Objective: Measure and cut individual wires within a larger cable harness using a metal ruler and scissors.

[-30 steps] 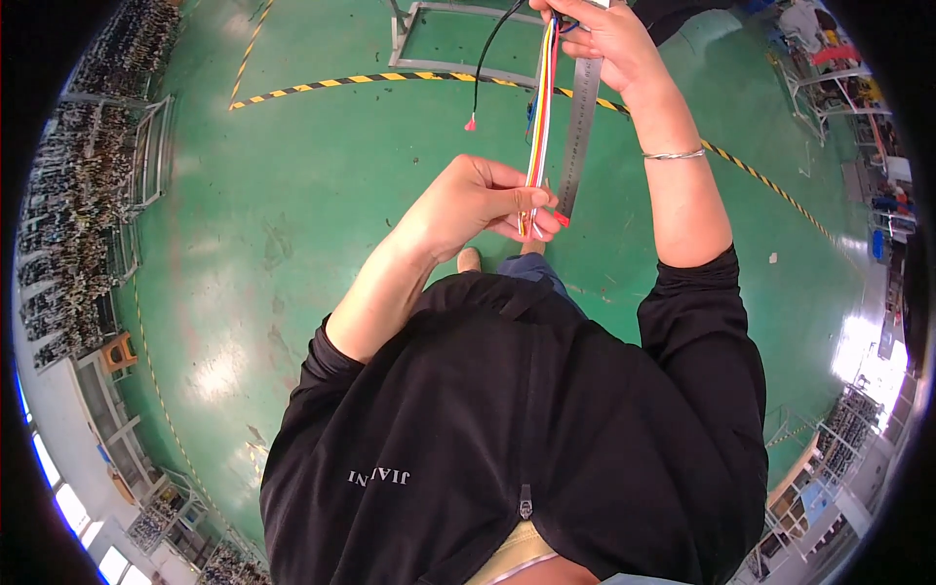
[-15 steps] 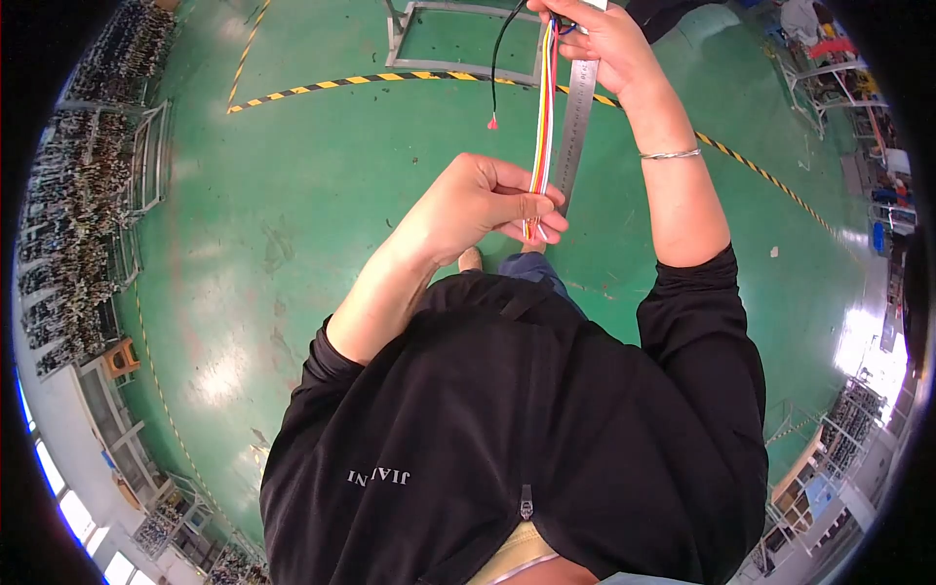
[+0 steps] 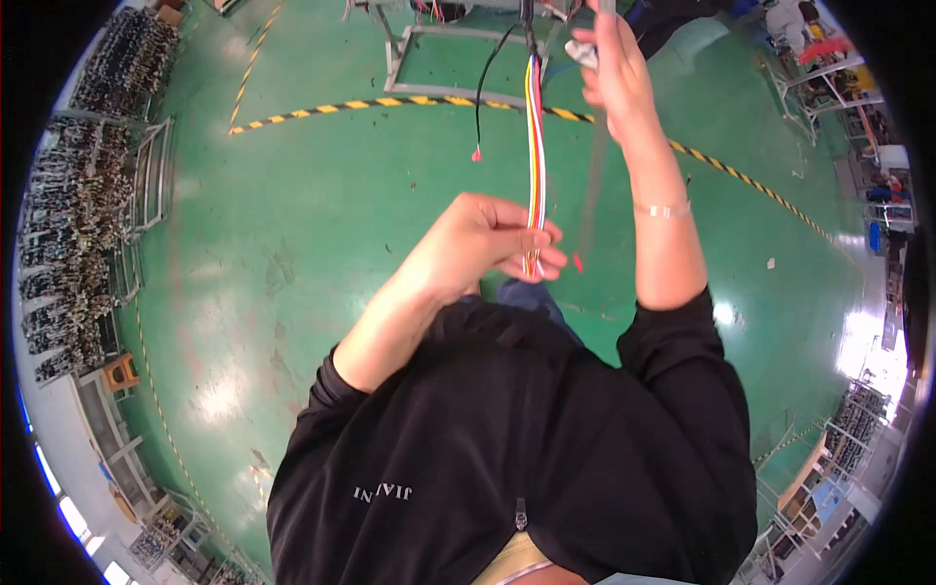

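Note:
My left hand is closed in a pinch on the lower ends of a wire harness, a flat bundle of white, yellow, red and other coloured wires. The bundle runs up from my fingers to a black sleeve at the top edge. A thin black lead branches off and hangs with a small red connector at its end. My right hand, apart from the harness, is closed on a steel ruler, smeared by motion. Beside its fingertips shows a pale grey-white piece I cannot identify.
Beyond my hands stands a grey metal frame on the green floor, with yellow-black striped tape before it. Racks densely hung with parts line the left side. Shelving with goods stands at right.
My right hand has moved away from the harness to the right, taking the ruler along. My left hand keeps its pinch on the wires and sits slightly lower in the picture.

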Demonstrator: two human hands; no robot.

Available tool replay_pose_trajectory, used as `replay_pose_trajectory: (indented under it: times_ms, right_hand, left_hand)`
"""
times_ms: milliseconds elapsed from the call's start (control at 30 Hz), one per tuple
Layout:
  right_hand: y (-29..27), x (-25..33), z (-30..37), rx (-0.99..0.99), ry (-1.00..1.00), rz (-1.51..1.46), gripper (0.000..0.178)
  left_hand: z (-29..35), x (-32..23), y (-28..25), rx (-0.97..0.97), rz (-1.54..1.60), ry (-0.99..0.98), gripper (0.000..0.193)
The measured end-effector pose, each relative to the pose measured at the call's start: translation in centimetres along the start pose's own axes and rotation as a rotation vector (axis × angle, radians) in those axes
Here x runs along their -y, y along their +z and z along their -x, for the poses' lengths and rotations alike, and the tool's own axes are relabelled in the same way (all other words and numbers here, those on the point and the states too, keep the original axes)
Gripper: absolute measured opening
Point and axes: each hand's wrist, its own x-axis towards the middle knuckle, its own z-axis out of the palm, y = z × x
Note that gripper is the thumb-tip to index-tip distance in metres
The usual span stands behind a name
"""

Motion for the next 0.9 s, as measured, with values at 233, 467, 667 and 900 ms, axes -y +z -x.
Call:
replay_pose_trajectory:
  times_ms: [233, 467, 667, 900]
  right_hand:
    - [-4.6, -4.9, 9.6, -0.116, -0.208, 0.302, 0.040]
    - [-5.6, -5.6, 19.3, 0.124, 0.199, 0.110, 0.041]
    - [-4.3, -7.0, 22.2, 0.238, 0.349, -0.024, 0.041]
    - [-3.5, -6.3, 21.4, 0.288, 0.377, -0.180, 0.039]
  left_hand:
    - [-0.1, 0.8, -0.3, -0.022, 0.079, -0.036, 0.022]
    - [-0.4, 1.2, -0.2, -0.051, 0.112, -0.076, 0.023]
    - [-0.4, 2.3, -0.9, -0.003, 0.144, -0.052, 0.021]
    - [0.2, 1.8, -0.6, 0.000, 0.106, -0.048, 0.020]
